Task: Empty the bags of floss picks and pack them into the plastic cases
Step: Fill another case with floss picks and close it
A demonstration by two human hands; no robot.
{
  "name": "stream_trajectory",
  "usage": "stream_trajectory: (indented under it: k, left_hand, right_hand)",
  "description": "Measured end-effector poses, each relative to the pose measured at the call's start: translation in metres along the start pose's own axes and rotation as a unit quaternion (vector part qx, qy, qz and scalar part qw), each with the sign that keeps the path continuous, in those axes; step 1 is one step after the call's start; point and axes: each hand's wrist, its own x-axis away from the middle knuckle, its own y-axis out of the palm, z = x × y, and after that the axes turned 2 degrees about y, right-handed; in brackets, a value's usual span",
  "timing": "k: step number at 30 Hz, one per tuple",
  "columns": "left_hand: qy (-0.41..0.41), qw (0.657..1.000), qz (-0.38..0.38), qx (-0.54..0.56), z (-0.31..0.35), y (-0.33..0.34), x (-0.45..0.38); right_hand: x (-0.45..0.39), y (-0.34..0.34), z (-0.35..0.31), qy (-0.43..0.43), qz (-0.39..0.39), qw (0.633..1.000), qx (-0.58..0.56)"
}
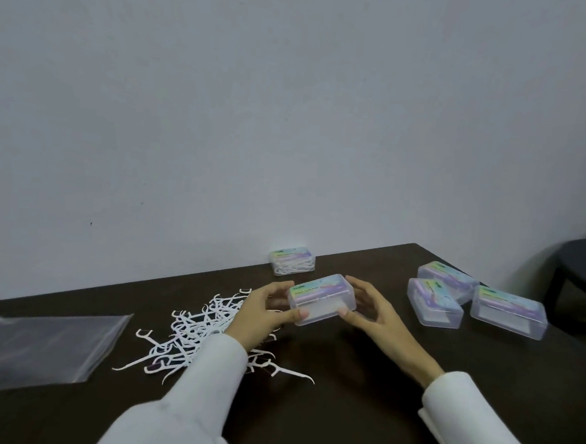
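- The clear plastic case (323,299) is being held just above the dark table (341,413), near its middle, lid closed and label up, probably so that it can be opened for filling.
- The left hand (266,306) is gripping the case's left end, thumb curled on the near face and fingers behind.
- The right hand (370,309) is cupping the right end, thumb touching the near corner, fingers bent round the far side; both are steadying it.
- The loose floss picks (195,332) are lying heaped under the left wrist, within easy reach.
- An emptied bag (37,347) is lying flat at the left.
- Three cases (468,297) are waiting at the right; a filled case (292,260) is sitting by the wall.
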Motion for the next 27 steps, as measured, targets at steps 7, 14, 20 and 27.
stream_trajectory:
  k: [7,14,20,27]
  left_hand:
    - [0.024,0.999,-0.019,0.011,0.003,-0.002,-0.004]
    - [0.076,0.996,-0.032,0.013,0.006,-0.002,-0.004]
    - [0.161,0.973,0.046,-0.157,0.003,0.003,-0.004]
    - [0.329,0.877,0.082,-0.342,0.003,0.017,-0.001]
  right_hand:
    - [-0.002,-0.005,0.007,-0.007,0.025,0.999,-0.025]
    - [-0.004,-0.003,0.007,-0.003,0.053,0.998,-0.031]
    - [-0.003,0.0,0.008,-0.017,0.093,0.996,-0.003]
    - [0.0,0.002,0.003,-0.036,0.116,0.992,0.013]
